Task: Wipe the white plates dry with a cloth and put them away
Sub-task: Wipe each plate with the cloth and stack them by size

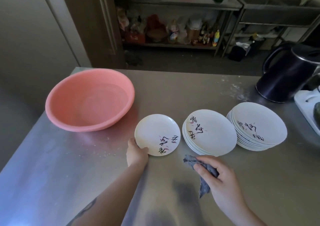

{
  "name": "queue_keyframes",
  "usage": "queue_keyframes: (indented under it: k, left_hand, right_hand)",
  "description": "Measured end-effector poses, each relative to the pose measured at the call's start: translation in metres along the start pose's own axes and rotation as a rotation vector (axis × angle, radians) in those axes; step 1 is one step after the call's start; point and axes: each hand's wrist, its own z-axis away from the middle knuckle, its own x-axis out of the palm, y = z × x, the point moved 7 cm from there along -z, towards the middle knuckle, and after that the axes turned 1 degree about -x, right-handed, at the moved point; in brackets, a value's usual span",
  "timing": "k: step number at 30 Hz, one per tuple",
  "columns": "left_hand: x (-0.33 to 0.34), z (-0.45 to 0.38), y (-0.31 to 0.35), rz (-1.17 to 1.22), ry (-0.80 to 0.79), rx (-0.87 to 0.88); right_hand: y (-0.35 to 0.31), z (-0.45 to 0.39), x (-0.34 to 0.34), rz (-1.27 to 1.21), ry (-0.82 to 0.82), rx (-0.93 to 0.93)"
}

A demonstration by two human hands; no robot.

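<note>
Left hand (136,153) gripped the single plate's (155,134) near-left rim; right hand (220,179) clutched the grey cloth (191,160) near two plate stacks (210,133).

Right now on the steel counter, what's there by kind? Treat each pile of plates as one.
Plate stacks: 2, middle stack and right stack
Single plates: 1, single plate, in the left hand grip
Pink basins: 1, basin
Cloths: 1, grey cloth, in the right hand
Dark kettles: 1, kettle
Total: 6
</note>
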Motion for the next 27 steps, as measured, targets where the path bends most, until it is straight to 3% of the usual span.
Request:
queue_keyframes:
  k: [9, 16, 27]
  left_hand:
    - [0.002, 0.035, -0.015, 0.522, -0.053, -0.162]
    - [-0.007, 0.111, -0.044, 0.484, -0.151, -0.112]
    - [0.039, 0.183, -0.084, 0.440, -0.323, -0.094]
  right_hand:
    - [0.016, 0.008, -0.022, -0.017, 0.043, 0.049]
    - [0.017, 0.023, -0.034, -0.043, -0.018, 0.051]
    - [0.082, 0.065, -0.069, 0.013, 0.021, 0.166]
